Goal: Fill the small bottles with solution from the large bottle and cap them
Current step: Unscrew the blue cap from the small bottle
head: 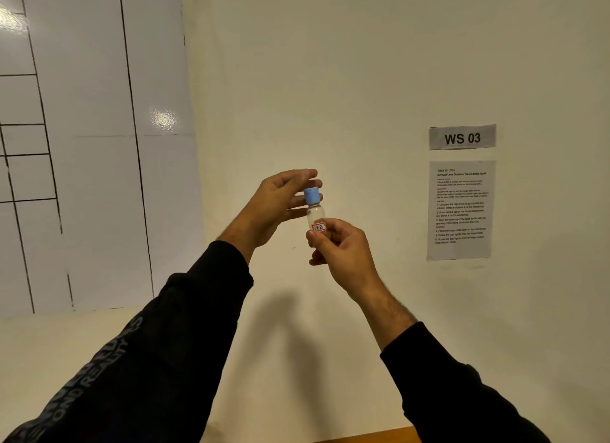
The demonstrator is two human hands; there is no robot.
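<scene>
Two hands are raised in front of a pale wall, working one small bottle between them. The right hand [343, 247] pinches the lower part of the small bottle [316, 218] between thumb and curled fingers, holding it upright. The left hand [280, 201] reaches in from the left with its fingers wrapped behind and around the blue cap [312, 195], thumb side toward the camera, gripping it at the top of the bottle.

The bottle is clear, with a small red-bordered label [319, 227] reading "7B" just above the right thumb. The glass looks see-through; how much liquid is inside cannot be told from here.

Judging by the grip, this is a cap-turning step: either tightening the cap after filling or loosening it before (the picture alone does not settle which). The next move calls for a steady hold low on the bottle while the upper hand twists, keeping the bottle upright so nothing spills.

Both arms wear dark sleeves; the left sleeve [109, 373] carries grey printed lettering. No large bottle is in view. On the wall to the right hang a grey sign [462, 137] reading "WS 03" and, below it, a printed instruction sheet [459, 211]. To the left stands a glossy white board [92, 145] ruled with black lines. A sliver of the wooden desk [373, 436] shows at the bottom edge.
</scene>
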